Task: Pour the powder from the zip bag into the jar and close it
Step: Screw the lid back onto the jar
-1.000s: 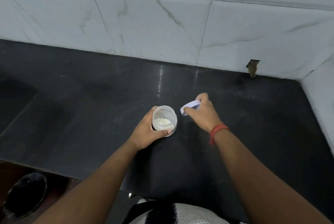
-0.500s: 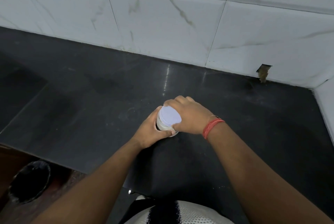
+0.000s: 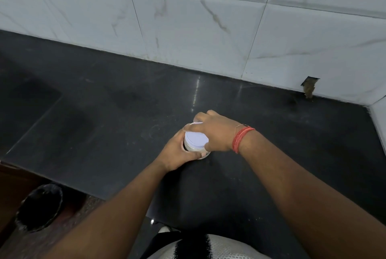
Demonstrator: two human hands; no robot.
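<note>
White lid (image 3: pixel 196 138) sits on the jar (image 3: pixel 193 150), right hand (image 3: pixel 217 133) gripping its rim, left hand (image 3: pixel 177 154) clasping the jar.

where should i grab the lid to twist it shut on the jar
Grip the lid by its round rim, from above, fingers spread around the edge as the right hand does. Its flat top gives no purchase. The left hand steadies the jar.

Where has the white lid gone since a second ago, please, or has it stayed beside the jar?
Yes, it moved. The lid went leftward, away from the countertop's right corner, onto the jar, under the right hand.
</note>
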